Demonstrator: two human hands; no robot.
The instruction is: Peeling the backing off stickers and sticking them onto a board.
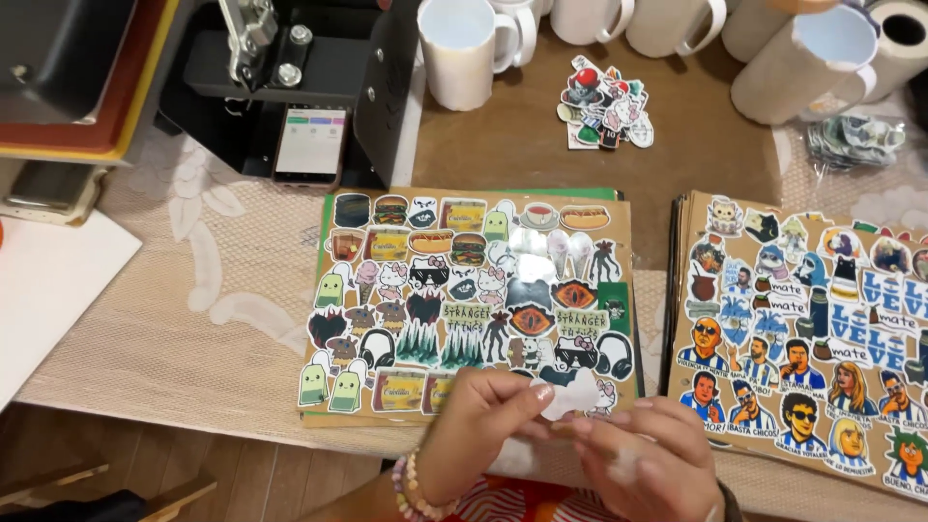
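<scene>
Beige lace-covered desk (193, 319): at its near edge, left hand (478, 420) and right hand (638, 454) together pinch a white-backed sticker (570, 396), over the cardboard sticker sheet (464, 300).

table (126, 329): lace-patterned beige cloth | floor (242, 474): wooden planks | light: even

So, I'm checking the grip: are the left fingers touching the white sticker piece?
Touching. The head view shows the left fingers pinching the edge of the white sticker piece, with the right hand meeting it from below.
</scene>
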